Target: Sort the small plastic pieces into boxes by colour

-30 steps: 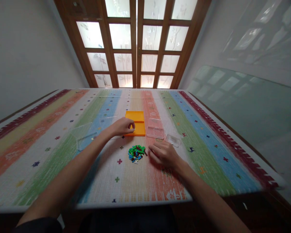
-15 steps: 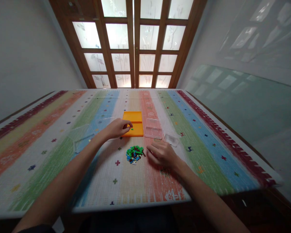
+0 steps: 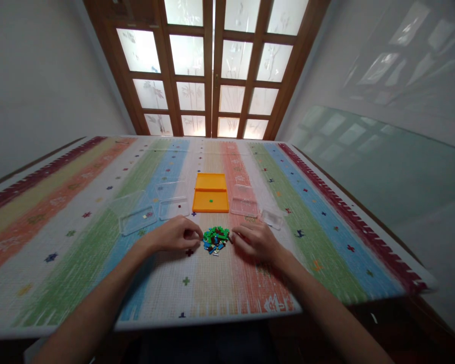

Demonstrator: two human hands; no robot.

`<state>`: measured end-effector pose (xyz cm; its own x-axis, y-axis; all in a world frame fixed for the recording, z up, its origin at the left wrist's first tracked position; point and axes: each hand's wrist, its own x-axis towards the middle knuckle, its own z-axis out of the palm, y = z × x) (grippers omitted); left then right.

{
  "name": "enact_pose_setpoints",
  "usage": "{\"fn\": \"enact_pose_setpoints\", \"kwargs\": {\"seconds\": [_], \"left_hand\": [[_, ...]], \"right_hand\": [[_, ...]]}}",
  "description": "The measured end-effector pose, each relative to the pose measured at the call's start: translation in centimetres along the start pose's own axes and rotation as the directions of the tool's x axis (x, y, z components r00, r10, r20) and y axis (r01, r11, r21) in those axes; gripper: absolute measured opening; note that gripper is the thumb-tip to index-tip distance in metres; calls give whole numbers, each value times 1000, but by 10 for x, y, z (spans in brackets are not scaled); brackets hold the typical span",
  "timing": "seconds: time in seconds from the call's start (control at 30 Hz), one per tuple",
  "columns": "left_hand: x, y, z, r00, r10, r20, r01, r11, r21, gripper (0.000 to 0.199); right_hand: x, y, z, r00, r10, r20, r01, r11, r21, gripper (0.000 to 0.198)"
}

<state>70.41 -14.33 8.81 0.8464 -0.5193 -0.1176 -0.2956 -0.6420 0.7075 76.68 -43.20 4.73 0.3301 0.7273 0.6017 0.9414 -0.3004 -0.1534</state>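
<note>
A small heap of toy building bricks (image 3: 216, 238), mostly green with blue, dark brown and a few pale ones, lies on the tablecloth between my hands. My left hand (image 3: 179, 233) is at the heap's left edge, thumb and forefinger curled together; whatever they pinch is hidden. On the other side my right hand (image 3: 258, 239) has its fingers bent and close together beside a dark brown brick; I cannot make out what is in them. Beyond the heap, an orange case (image 3: 200, 208) lies opened flat with one green brick (image 3: 211, 200) in its near half.
Clear plastic boxes with lids stand around the orange case: a far-left box (image 3: 127, 227) with a pale piece, a left box (image 3: 165, 212) with a dark red piece, a right box (image 3: 244, 211) and a smaller box (image 3: 272, 222). A striped tablecloth (image 3: 155, 288) covers the table.
My left hand has drawn back from the orange case to the heap, and the green brick now lies uncovered in the case. My right hand stays beside the heap. The view has shifted slightly.
</note>
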Motion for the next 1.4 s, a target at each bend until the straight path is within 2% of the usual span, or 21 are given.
{"fn": "enact_pose_setpoints", "kwargs": {"seconds": [0.1,0.27,0.63,0.93,1.03,1.17,1.27,1.4], "left_hand": [[-1,-3,5,1000,1,-8,-1,1000,-11,22],[-1,-4,14,992,42,-117,-28,993,116,23],[1,8,20,994,77,-79,-67,990,126,24],[2,1,22,992,63,-112,-51,993,106,21],[1,-1,18,990,53,-131,-44,996,73,18],[6,2,3,970,104,-220,-96,994,44,19],[20,12,-11,949,150,-278,-108,981,158,18],[57,26,-19,928,187,-323,-80,946,315,14]], "right_hand": [[4,-4,2,1000,5,3,-6,996,89,23],[16,-16,6,998,-63,25,58,986,153,24],[18,-16,3,1000,-22,13,20,989,146,23],[13,-13,4,1000,-6,-15,8,992,127,22],[11,-12,3,999,-10,-34,14,993,117,21],[10,-13,3,999,-30,-32,33,994,105,21],[8,-14,4,999,-50,-14,50,998,46,23],[6,-12,6,998,-61,-32,60,997,-43,24]]}}
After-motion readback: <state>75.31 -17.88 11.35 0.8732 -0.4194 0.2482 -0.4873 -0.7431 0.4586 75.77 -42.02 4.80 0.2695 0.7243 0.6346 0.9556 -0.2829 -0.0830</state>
